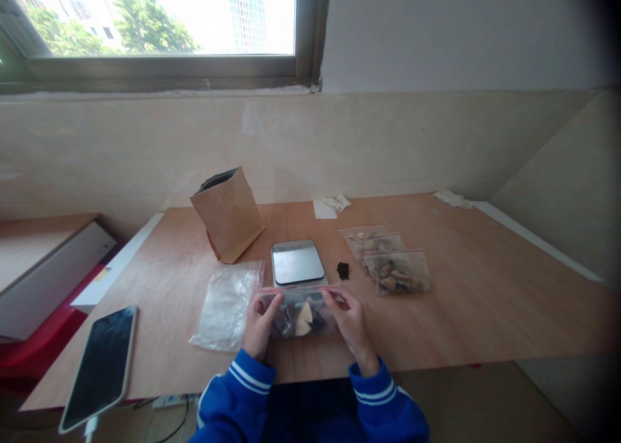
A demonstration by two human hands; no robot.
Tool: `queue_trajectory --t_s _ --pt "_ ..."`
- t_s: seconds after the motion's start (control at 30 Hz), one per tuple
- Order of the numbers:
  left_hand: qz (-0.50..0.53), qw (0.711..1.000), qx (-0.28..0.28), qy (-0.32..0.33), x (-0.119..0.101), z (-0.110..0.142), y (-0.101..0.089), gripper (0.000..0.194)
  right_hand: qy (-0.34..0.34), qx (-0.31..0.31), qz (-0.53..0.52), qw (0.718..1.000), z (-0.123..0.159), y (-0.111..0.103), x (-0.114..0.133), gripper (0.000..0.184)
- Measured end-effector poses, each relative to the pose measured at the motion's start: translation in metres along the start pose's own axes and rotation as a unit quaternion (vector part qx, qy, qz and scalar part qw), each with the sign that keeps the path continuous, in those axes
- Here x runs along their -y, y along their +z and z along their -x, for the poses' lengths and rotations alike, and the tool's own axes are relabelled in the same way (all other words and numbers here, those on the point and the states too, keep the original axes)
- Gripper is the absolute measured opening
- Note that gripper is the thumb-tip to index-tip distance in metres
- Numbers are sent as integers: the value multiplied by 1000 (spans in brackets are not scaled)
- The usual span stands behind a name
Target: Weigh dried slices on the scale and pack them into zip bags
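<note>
Both of my hands hold a small clear zip bag (301,317) with dark and pale pieces inside, just in front of a small scale (297,262). My left hand (259,326) pinches the bag's left top edge. My right hand (352,323) pinches the right top edge along the red zip strip. Both sleeves are blue with white stripes.
A stack of empty clear bags (227,304) lies left of the held bag. Filled bags (388,262) lie right of the scale, with a dark piece (343,270) beside it. A brown paper bag (228,213) stands behind. A phone (101,365) rests at the table's left front edge.
</note>
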State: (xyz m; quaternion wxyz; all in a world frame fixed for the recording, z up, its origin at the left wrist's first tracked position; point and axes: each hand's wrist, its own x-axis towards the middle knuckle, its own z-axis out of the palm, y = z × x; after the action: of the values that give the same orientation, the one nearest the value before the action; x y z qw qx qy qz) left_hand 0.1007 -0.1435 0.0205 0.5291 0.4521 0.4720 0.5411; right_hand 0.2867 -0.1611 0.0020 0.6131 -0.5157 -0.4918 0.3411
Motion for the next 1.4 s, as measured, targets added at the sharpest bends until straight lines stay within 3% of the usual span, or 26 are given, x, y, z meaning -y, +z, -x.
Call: queue_trajectory --t_s 0.4,0.77,1.03,1.4 --pt "-46 998 12 38 -1 1 -1 25 27 -16 -1 1000 1 0 -1 24" --pt "-85 993 65 46 -5 1 2 24 89 34 -78 992 3 7 1 29" --pt "-70 996 51 34 -8 3 3 24 87 32 -87 992 4 6 2 29" --pt "-76 996 31 39 -11 3 4 22 35 32 -28 998 3 5 5 22"
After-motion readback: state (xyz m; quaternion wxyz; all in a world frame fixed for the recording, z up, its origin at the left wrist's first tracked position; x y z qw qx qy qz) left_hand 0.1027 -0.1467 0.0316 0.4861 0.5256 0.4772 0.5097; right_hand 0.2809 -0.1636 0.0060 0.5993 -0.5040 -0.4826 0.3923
